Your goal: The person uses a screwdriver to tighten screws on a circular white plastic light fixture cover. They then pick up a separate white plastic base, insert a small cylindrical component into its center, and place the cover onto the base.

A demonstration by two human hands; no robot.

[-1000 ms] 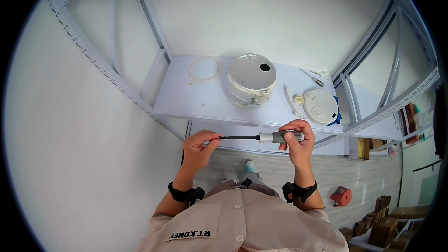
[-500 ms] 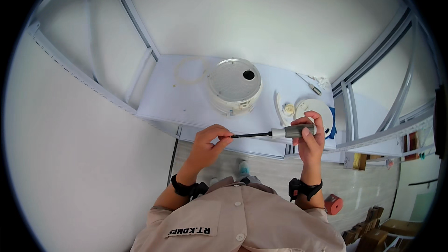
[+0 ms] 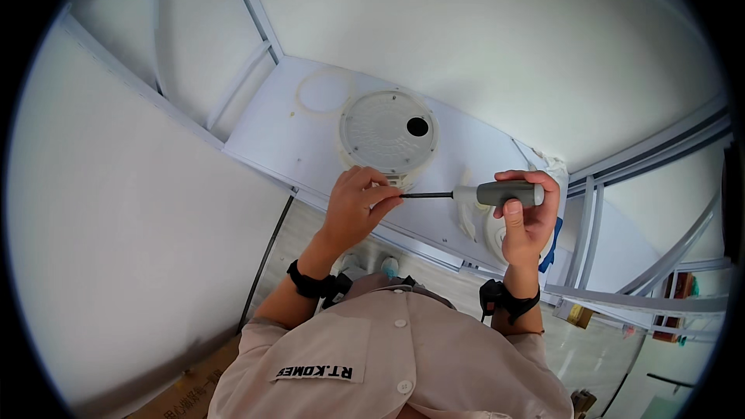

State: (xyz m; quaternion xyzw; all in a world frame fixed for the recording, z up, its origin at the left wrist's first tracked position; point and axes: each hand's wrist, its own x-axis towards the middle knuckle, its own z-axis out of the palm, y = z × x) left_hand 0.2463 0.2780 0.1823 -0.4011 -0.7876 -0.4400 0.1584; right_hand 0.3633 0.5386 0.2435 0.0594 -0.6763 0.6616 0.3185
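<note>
My right hand [image 3: 529, 213] is wrapped around the grey handle of a screwdriver [image 3: 500, 194], held level with its dark shaft pointing left. At the other end, my left hand [image 3: 353, 206] pinches the shaft's tip between thumb and fingers. Whether a small part sits at that tip is hidden by the fingertips. Just beyond the left hand stands a round, pale drum-shaped housing [image 3: 384, 132] with a dark hole in its top face. Behind my right hand, a round white cover [image 3: 495, 234] and a curved white strip [image 3: 466, 221] are partly hidden.
All this is over a white table [image 3: 252, 128]. A thin pale ring [image 3: 298, 97] lies at its far left. Crumpled white material [image 3: 552, 163] is at the far right, and a blue item [image 3: 553, 244] shows by the cover. Metal frame posts [image 3: 583, 225] border the right side.
My view has shifted and tilted. Both hands, still on the screwdriver, now appear higher in view and nearer the drum-shaped housing, and they cover more of the white cover and strip.
</note>
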